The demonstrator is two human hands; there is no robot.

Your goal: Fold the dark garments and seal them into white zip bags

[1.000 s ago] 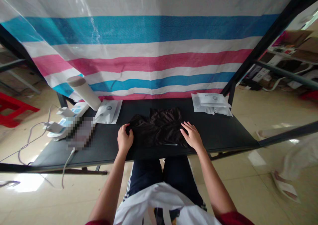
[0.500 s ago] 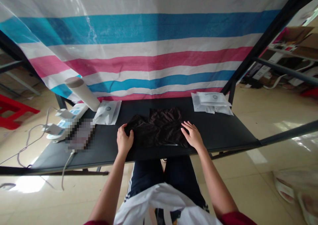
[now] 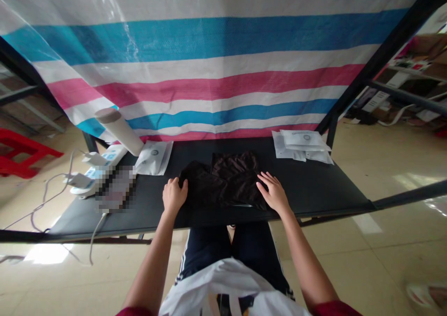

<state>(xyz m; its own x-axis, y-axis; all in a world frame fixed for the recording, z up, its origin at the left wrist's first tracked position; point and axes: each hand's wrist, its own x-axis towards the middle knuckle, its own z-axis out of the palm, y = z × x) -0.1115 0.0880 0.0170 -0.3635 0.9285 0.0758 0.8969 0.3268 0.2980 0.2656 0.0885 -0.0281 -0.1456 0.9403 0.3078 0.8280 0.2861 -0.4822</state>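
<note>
A dark brown garment (image 3: pixel 223 181) lies partly folded on the black table (image 3: pixel 314 185) right in front of me. My left hand (image 3: pixel 173 196) is closed on the garment's left edge, fingers curled round the cloth. My right hand (image 3: pixel 274 192) lies flat on the garment's right side with its fingers spread. Both forearms reach in from below over my lap.
Several white packaged bags (image 3: pixel 302 144) are stacked at the table's back right. One white bag (image 3: pixel 153 157) and a tilted cardboard tube (image 3: pixel 118 130) are at the back left, beside a power strip with cables (image 3: pixel 94 167). A striped tarp (image 3: pixel 209 74) hangs behind. A red stool (image 3: pixel 21 153) stands far left.
My hands and the garment stay almost as they were; the view shifted slightly. A person's sandalled foot at the right has moved toward the bottom right corner.
</note>
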